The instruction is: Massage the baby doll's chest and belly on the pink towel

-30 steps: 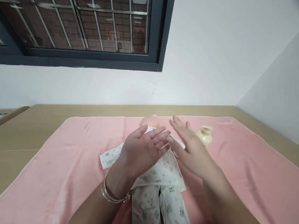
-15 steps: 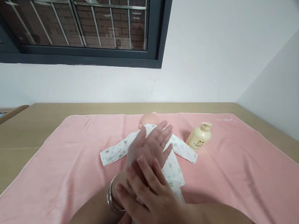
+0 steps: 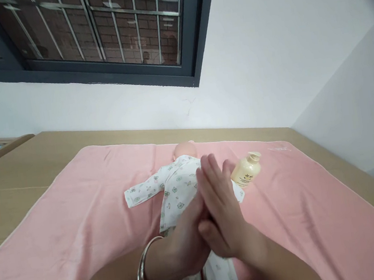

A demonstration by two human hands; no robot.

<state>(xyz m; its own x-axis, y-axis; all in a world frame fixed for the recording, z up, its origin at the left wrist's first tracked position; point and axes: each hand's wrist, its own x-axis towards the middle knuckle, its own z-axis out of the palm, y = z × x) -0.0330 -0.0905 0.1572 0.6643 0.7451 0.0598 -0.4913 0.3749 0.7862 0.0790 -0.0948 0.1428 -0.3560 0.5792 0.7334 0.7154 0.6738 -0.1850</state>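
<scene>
2 hands press palm to palm above a baby doll (image 3: 179, 184) dressed in a printed sleepsuit, lying face up on a pink towel (image 3: 64, 229) spread over the worktop (image 3: 21, 166). The left hand (image 3: 186, 241), a bangle (image 3: 144, 269) at its wrist, and the right hand (image 3: 222, 213) grasp nothing, fingers straight. A cream pump bottle (image 3: 246, 172) stands just right of the doll's sleeve, near the right hand's fingertips. Judged from here, a wide sweep of that hand could knock the bottle over onto the towel, and slick palms might slip on the doll's clothing.
</scene>
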